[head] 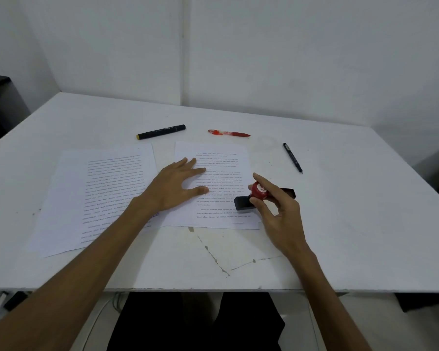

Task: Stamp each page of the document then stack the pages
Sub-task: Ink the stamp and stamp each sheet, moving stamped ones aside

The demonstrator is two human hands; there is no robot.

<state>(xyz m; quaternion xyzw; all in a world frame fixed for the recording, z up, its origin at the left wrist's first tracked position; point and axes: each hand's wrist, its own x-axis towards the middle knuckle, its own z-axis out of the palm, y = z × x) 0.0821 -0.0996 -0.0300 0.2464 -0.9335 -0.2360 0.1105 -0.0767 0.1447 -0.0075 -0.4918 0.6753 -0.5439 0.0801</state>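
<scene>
Two printed pages lie side by side on the white table (340,198). The left page (99,188) is tilted, with a bluish mark near its lower right partly hidden by my forearm. My left hand (178,186) rests flat, fingers spread, on the left part of the right page (221,160). My right hand (276,214) grips the red knob of a stamp (259,191) with a black rectangular base, which sits at the right page's lower right edge. Whether the base presses on the paper I cannot tell.
Behind the pages lie a black marker with a yellow end (161,132), a red pen (228,133) and, to the right, a black pen (292,157). The tabletop shows cracks and stains (213,254) near its front edge. White walls stand close behind.
</scene>
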